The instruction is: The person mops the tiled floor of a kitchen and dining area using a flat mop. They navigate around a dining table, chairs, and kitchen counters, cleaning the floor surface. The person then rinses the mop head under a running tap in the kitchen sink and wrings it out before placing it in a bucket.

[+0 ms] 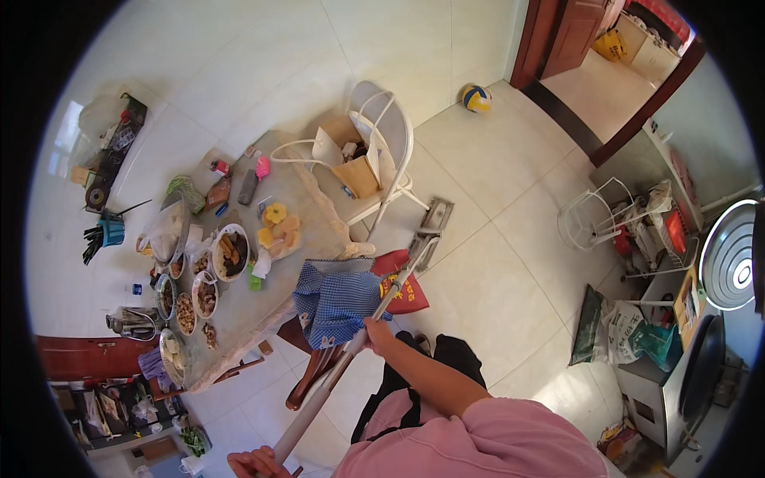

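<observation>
A flat mop runs diagonally across the middle, its pole (311, 412) rising toward me at lower left. My right hand (373, 337) is wrapped around the lower part of the pole. Near the bottom edge, my left hand (257, 463) grips the upper end. The mop head (434, 232) lies on the tiled floor (496, 269), beside the legs of a white folding chair (401, 161). A blue checked cloth (337, 299) hangs next to the pole, over a brown wooden chair (305, 385). Behind the pole shows a red bag (409, 296) with yellow writing.
A covered table (263, 299) at left bears bowls of food (231, 251) and a bag of yellow items (278, 230). An open paper bag (358, 173) sits on the folding chair. A volleyball (476, 98) rests by the wall. Right are a wire stool (588, 218) and a cabinet (645, 394).
</observation>
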Available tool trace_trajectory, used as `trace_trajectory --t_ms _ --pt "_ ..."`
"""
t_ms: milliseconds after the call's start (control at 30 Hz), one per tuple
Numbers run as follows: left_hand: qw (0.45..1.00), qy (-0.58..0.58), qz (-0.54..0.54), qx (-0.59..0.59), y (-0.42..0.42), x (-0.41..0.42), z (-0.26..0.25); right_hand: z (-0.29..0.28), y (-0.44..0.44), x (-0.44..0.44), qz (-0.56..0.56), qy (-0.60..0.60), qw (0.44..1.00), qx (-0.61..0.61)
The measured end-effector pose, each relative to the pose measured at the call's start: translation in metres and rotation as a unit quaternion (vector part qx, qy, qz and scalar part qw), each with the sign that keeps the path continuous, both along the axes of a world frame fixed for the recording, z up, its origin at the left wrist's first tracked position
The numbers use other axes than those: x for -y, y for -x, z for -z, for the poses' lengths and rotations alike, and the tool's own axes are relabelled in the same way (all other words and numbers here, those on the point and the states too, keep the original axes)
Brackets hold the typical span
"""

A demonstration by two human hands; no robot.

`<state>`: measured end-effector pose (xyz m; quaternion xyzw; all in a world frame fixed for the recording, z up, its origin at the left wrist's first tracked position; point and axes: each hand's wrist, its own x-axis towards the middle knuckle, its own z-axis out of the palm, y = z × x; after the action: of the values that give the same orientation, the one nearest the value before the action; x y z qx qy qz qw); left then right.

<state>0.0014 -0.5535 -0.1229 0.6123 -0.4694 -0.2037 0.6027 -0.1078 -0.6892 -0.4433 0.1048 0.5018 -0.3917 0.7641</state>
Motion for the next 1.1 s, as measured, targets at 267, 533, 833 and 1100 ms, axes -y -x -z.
trace_trajectory --t_ms 267,533,833,1100 --pt "0.983 -0.123 -0.123 0.064 0.065 0.014 0.015 0.039 0.049 0.048 -0.164 0.002 0.964 -0.21" --pt "0.956 -0.147 -0.233 -0.101 0.175 0.061 0.04 0.053 0.151 0.087 -0.261 0.091 0.875 -0.397" --pt "0.968 -0.101 -0.018 0.231 0.236 0.184 0.092 0.095 0.276 0.22 -0.094 0.046 0.961 -0.256" --pt "0.965 -0.092 0.243 0.018 0.242 0.264 0.011 0.013 0.318 0.197 0.148 -0.008 0.987 -0.059"
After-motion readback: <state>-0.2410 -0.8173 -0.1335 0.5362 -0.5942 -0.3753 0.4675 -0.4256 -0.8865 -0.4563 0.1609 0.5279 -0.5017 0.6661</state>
